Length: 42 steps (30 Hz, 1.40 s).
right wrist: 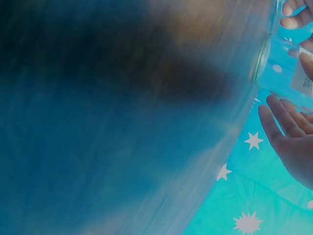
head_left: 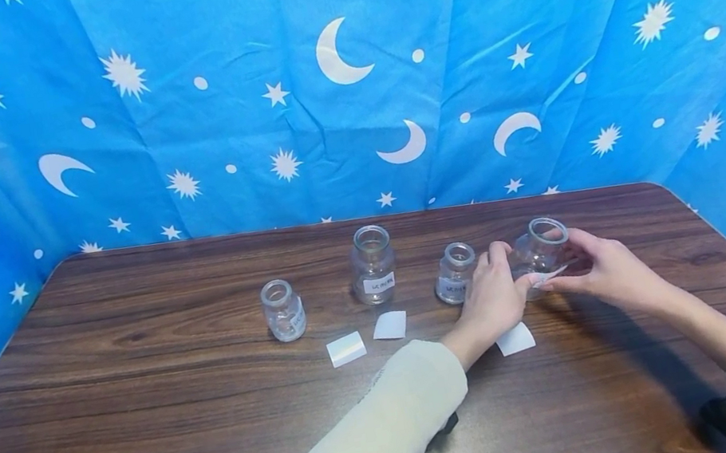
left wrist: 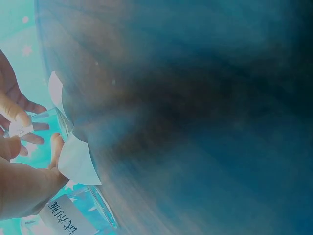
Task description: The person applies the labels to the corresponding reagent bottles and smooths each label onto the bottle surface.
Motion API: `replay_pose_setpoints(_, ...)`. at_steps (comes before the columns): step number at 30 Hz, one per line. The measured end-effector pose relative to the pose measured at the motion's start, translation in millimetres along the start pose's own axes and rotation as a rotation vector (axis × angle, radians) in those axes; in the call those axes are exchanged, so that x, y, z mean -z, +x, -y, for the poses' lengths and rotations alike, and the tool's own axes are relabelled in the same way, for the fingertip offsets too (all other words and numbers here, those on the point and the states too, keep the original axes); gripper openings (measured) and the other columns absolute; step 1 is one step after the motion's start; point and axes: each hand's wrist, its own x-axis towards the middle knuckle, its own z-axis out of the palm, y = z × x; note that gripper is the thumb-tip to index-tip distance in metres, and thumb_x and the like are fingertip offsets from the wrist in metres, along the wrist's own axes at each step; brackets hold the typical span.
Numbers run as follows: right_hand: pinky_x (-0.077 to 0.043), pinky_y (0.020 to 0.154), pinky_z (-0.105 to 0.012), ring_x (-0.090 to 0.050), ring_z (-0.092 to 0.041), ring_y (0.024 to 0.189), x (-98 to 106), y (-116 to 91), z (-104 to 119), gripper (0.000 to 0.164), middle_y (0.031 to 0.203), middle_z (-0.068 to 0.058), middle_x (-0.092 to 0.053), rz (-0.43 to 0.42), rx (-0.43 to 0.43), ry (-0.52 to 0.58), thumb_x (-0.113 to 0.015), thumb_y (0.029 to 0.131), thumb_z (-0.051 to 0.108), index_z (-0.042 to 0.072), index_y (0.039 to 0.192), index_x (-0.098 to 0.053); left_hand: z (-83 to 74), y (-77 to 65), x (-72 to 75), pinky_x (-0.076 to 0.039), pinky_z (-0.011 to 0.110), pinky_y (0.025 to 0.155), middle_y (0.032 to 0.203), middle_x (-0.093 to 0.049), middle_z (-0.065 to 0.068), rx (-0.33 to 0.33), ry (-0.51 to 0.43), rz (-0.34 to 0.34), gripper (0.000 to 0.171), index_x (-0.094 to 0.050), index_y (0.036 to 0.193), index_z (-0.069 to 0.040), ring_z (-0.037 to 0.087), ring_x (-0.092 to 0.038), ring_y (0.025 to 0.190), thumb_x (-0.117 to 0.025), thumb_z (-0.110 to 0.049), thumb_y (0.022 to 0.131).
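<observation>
A clear glass reagent bottle [head_left: 533, 251] is held between both hands on the right side of the table. My left hand [head_left: 492, 299] grips its left side, the thumb pressing one end of a small white label [head_left: 551, 276]. On the right, my right hand [head_left: 610, 270] has its thumb at the label's other end and its fingers along the glass. The left wrist view shows the label [left wrist: 20, 128] between the thumbs, bearing dark writing too small to read. Beside the left hand stands a small labelled bottle [head_left: 455, 283], marked 试剂瓶 in the left wrist view.
A taller labelled bottle [head_left: 372, 261] and another small one [head_left: 282, 313] stand further left. White paper pieces lie in front: one [head_left: 346, 349], a second [head_left: 390, 325], and a third [head_left: 517, 339] partly behind the left wrist. A blue star-patterned cloth [head_left: 286, 118] hangs behind the table.
</observation>
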Motion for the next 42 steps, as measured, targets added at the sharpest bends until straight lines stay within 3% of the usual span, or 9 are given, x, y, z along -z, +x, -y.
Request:
replay_pose_setpoints(4,-0.051,0.065,-0.041,-0.063,-0.033,0.080,-4.8,-0.6,0.8,0.055,0.096,-0.020,-0.062,-0.031,0.008,-0.029,-0.077,0.073,0.013,-0.003,0.118,-0.049,0.6,-0.1,-0.3,-0.042,0.028,0.087,0.115,-0.052,-0.001,-0.006,0.005,-0.003,0.039,-0.042,0.121,-0.019,0.015,-0.051,0.108,-0.057,-0.035,0.089)
replay_pose_setpoints(9,-0.052,0.062,-0.040,-0.063,-0.034,0.078,-8.8,-0.3,3.0,0.058,0.093,-0.024,-0.062,-0.052,0.023,-0.045,-0.077,0.072,0.013,-0.005,0.118,-0.047,0.7,-0.9,0.5,-0.043,0.028,0.087,0.114,-0.052,0.000,-0.015,0.005,-0.001,0.039,-0.042,0.121,-0.019,0.015,-0.052,0.107,-0.057,-0.034,0.089)
replay_pose_setpoints(18,-0.052,0.059,-0.029,-0.065,-0.024,0.072,-4.9,1.2,4.1,0.053,0.085,-0.015,-0.066,-0.072,0.096,-0.102,-0.079,0.068,0.009,-0.005,0.113,-0.054,1.0,-0.2,0.3,-0.042,0.025,0.088,0.118,-0.054,0.000,-0.017,0.020,-0.004,0.038,-0.043,0.123,-0.018,0.013,-0.052,0.109,-0.057,-0.031,0.089)
replay_pose_setpoints(24,-0.048,0.059,-0.017,-0.062,-0.007,0.070,-0.8,1.3,1.4,0.043,0.081,-0.008,-0.067,-0.062,0.094,-0.104,-0.078,0.068,0.006,-0.003,0.107,-0.059,2.0,0.5,0.9,-0.041,0.025,0.089,0.121,-0.054,0.000,-0.014,0.012,0.003,0.040,-0.043,0.126,-0.018,0.013,-0.051,0.112,-0.056,-0.031,0.090)
replay_pose_setpoints(30,-0.046,0.059,-0.012,-0.062,-0.004,0.070,0.9,3.0,-6.4,0.041,0.078,-0.005,-0.067,-0.066,0.140,-0.091,-0.077,0.066,0.000,-0.002,0.104,-0.061,1.9,0.0,0.9,-0.040,0.026,0.091,0.122,-0.054,0.001,-0.014,0.003,0.013,0.040,-0.042,0.128,-0.018,0.013,-0.050,0.114,-0.054,-0.029,0.091)
replay_pose_setpoints(35,-0.046,0.056,-0.012,-0.060,0.001,0.067,2.5,2.7,-15.2,0.044,0.078,-0.006,-0.068,-0.059,0.152,-0.070,-0.075,0.069,0.001,-0.004,0.110,-0.061,1.8,-0.1,1.1,-0.040,0.026,0.091,0.124,-0.053,0.001,-0.009,0.002,0.018,0.041,-0.042,0.129,-0.019,0.013,-0.049,0.115,-0.054,-0.029,0.091)
replay_pose_setpoints(42,-0.047,0.053,-0.017,-0.060,-0.003,0.063,5.4,1.1,-20.4,0.039,0.078,-0.008,-0.068,-0.017,0.134,-0.001,-0.070,0.075,-0.002,-0.009,0.111,-0.059,1.4,-0.4,2.5,-0.039,0.025,0.092,0.126,-0.053,0.001,-0.018,0.016,0.025,0.042,-0.042,0.129,-0.017,0.013,-0.049,0.116,-0.054,-0.029,0.091)
